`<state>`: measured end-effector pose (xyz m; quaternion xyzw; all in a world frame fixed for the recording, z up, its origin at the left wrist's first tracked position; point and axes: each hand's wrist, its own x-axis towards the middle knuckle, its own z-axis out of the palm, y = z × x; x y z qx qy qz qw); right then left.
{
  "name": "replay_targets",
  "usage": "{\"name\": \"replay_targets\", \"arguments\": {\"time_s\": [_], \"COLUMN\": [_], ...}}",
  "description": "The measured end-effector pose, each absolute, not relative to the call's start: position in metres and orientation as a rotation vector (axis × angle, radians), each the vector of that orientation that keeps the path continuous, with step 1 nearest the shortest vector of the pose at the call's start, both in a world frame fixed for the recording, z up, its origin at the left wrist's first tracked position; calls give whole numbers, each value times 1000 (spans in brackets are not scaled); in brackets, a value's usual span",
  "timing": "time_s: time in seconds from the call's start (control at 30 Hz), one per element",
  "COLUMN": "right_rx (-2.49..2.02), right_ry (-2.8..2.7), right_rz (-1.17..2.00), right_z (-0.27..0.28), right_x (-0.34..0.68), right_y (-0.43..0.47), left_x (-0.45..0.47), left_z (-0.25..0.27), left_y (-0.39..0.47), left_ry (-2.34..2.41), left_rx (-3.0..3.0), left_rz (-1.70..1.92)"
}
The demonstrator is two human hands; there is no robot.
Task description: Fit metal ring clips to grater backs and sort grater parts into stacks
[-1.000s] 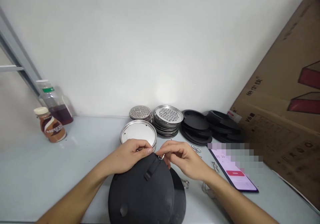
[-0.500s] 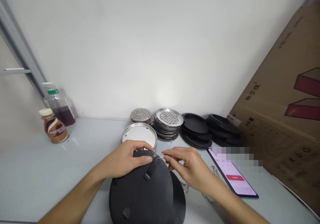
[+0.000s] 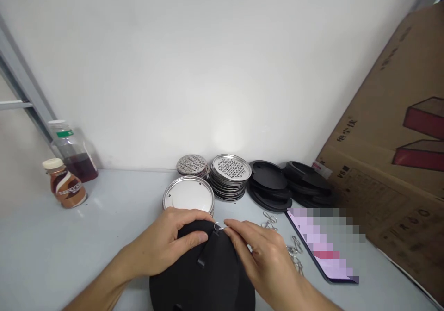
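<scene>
A black round disc [image 3: 194,285] with a small strap or tab [image 3: 207,251] on its face is tilted up in front of me. My left hand [image 3: 173,241] grips its upper left edge, thumb on the face and fingers behind. At the top edge, by the end of the strap, sits a small bent metal wire hook [image 3: 218,227]. The thumb and fingertips of my right hand [image 3: 263,251] pinch this hook. Whether it passes through a hole in the disc is too small to tell.
Behind the disc stand stacks of white metal lids [image 3: 189,195], perforated metal discs [image 3: 231,168] and black round parts [image 3: 268,177]. Loose wire hooks [image 3: 294,246] lie beside a phone [image 3: 322,251]. Two bottles [image 3: 67,186] stand left; a cardboard box [image 3: 388,163] stands right.
The view has shifted slightly, and the disc sits lower in it. My right fingers have turned the wire hook a little at the disc's edge. My left hand keeps its hold.
</scene>
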<state>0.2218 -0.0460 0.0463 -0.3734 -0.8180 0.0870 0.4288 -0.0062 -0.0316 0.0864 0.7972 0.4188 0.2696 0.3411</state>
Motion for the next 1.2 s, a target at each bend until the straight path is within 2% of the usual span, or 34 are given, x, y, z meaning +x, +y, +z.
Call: {"name": "replay_targets", "arguments": {"time_s": [0.27,0.37,0.57,0.73,0.9,1.07,1.2], "right_rx": [-927,-982,-889,-785,-840,-949,-927], "right_ry": [-1988,-2099,-2349,-2329,-2009,-2031,-1995], "right_rz": [185,266,237,545,1078,940,1161], "right_z": [54,56,53,66,68,64,65], "right_x": [221,228,237,240,240,232,233], "right_y": [-46,-37,-28,-36,-32,-31,-27], "left_x": [-3,2,8,0,-7,0,-1], "left_z": [82,79,82,89,87,81,81], "left_y": [-32,-32,-38,-37,-28,-28,-26], "left_ry": [1040,1060,1054,1028,1029,1039,1028], "left_rx": [2068,2116,2054,1937,1857,1831,1804], "left_rz": [803,832,723,707,626,632,590]}}
